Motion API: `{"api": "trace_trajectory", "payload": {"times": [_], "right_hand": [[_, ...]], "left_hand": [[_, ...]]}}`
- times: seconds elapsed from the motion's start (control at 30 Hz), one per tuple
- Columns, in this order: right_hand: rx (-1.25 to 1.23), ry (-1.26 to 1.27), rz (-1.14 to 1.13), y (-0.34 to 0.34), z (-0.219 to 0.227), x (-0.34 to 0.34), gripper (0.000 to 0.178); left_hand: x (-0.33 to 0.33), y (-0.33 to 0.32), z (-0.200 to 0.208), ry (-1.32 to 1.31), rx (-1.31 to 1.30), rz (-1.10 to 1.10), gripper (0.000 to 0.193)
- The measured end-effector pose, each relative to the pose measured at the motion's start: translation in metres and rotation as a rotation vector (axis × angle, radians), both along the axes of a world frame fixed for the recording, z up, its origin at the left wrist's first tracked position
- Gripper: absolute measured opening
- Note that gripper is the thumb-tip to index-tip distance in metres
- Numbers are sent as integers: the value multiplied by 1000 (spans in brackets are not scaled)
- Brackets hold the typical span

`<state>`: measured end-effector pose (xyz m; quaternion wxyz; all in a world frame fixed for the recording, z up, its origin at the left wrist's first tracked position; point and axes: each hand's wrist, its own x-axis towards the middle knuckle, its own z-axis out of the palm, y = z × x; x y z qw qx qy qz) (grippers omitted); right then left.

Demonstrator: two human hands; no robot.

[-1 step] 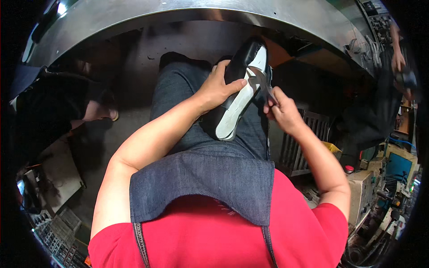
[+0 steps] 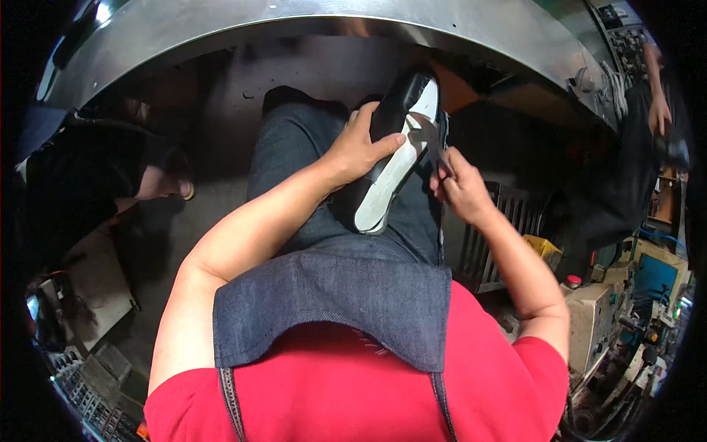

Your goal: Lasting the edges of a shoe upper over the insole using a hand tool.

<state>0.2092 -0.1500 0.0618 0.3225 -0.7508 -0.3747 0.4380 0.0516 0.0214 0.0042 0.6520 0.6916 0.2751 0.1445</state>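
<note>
A black shoe lies across my thighs, toe pointing away, its white underside facing up. My left hand grips it from the left at mid-length, thumb over the white underside, other fingers round the black upper. On the shoe's right, my right hand is closed round a dark metal hand tool that looks like pincers. The tool's head lies over the white underside just beyond my left thumb. Its grip is mostly hidden in my fingers.
A curved metal table edge runs across the far side. Another person's arm shows at far right, and a person's foot at left. A slatted crate and machinery stand to the right.
My right hand and the tool have shifted slightly toward the left, with the tool turned a little more upright. The shoe and left hand are almost unmoved.
</note>
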Motion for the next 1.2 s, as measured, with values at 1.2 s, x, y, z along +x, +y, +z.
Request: {"api": "trace_trajectory", "payload": {"times": [1.2], "right_hand": [[194, -59, 49, -5, -29, 0, 18]], "left_hand": [[2, -2, -25, -136, -78, 6, 79]]}}
